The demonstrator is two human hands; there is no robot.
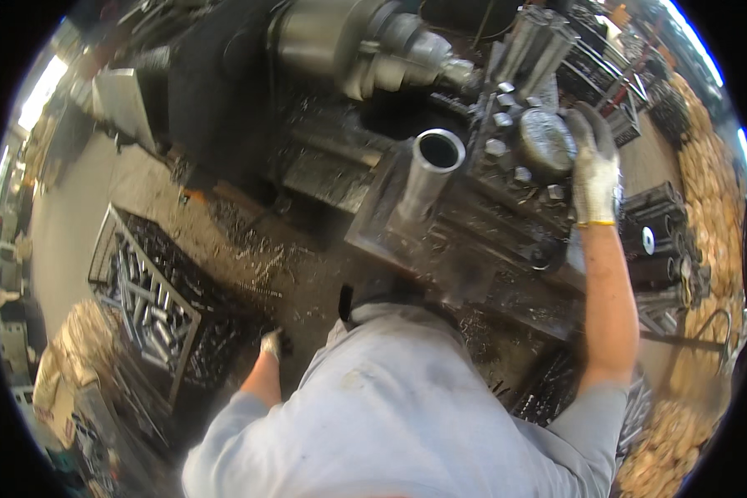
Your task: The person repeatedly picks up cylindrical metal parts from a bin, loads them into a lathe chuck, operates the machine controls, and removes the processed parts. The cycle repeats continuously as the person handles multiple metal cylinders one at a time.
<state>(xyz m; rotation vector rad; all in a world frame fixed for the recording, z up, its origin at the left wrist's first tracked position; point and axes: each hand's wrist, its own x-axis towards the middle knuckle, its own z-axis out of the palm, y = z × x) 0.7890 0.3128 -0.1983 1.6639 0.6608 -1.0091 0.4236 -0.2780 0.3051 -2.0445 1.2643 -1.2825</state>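
My right hand (596,170), in a white knit glove with grey fingers, reaches forward at the right. Its fingers are stretched out along the right side of a round metal block (548,137) on the machine's tool holder. Several bolt heads (495,147) stand beside that block. Low at the left, my left hand (271,344) hangs beside my body in a light glove; its fingers are too dark and small to make out. An upright metal tube (430,176) with an open top stands on the machine bed in front of me. No hand touches it.
The machine's stepped metal chuck (328,41) is at the top. A wire crate (145,290) of short metal pieces stands on the left floor. Dark tubes (656,236) are stacked at the right, with bulging tan sacks or bundles (705,207) beyond. Metal shavings (266,261) litter the floor.
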